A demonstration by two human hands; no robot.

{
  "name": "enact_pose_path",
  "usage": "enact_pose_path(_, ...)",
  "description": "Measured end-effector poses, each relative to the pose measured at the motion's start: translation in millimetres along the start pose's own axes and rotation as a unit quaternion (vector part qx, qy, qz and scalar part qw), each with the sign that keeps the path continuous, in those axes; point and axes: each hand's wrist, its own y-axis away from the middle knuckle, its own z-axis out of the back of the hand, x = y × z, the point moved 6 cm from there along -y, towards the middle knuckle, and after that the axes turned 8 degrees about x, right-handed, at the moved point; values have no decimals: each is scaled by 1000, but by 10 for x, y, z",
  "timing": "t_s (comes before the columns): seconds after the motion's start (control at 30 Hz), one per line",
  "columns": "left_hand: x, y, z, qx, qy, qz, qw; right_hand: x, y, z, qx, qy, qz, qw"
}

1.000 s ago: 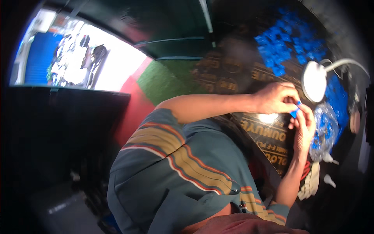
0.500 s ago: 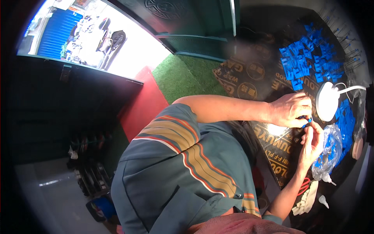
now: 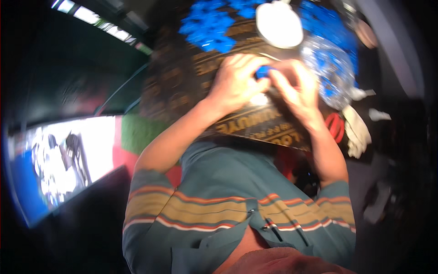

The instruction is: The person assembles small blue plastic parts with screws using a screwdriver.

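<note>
Both hands meet over the dark printed board (image 3: 182, 84), just below the white lamp head. My left hand (image 3: 235, 82) pinches a small blue plastic part (image 3: 263, 71) between thumb and fingers. From the other side my right hand (image 3: 299, 89) closes in on the same part, its thumb tip against it and its fingers curled. Motion blur hides the part's exact shape. A bright spot of light (image 3: 259, 99) lies on the board under the hands.
A pile of blue plastic parts (image 3: 210, 27) lies beyond my left hand. The white lamp head (image 3: 279, 25) stands ahead. To the right are a clear plastic bag (image 3: 328, 73) with blue parts, red-handled scissors (image 3: 335, 128), a cream glove (image 3: 357, 132) and a small white nozzle (image 3: 379, 114).
The view has swung round, so the board and hands now sit nearer the middle. My hands stay together at the small blue part.
</note>
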Motion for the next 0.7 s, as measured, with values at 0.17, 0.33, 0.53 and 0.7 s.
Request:
enact_pose_path(0.17, -28, 6, 5, 14, 20, 28, 999, 8, 0, -8, 13, -11, 11, 1000)
enact_pose_path(0.33, -22, -28, 4, 35, 81, 69, 994, 28, 21, -6, 10, 47, 74, 996)
enact_pose_path(0.53, 10, -28, -4, 25, 62, 50, 996, -11, 19, -22, 22, 63, 79, 995)
enact_pose_path(0.7, -53, -55, 45, 45, 10, 23, 999, -66, 16, -57, 27, 7, 51, 998)
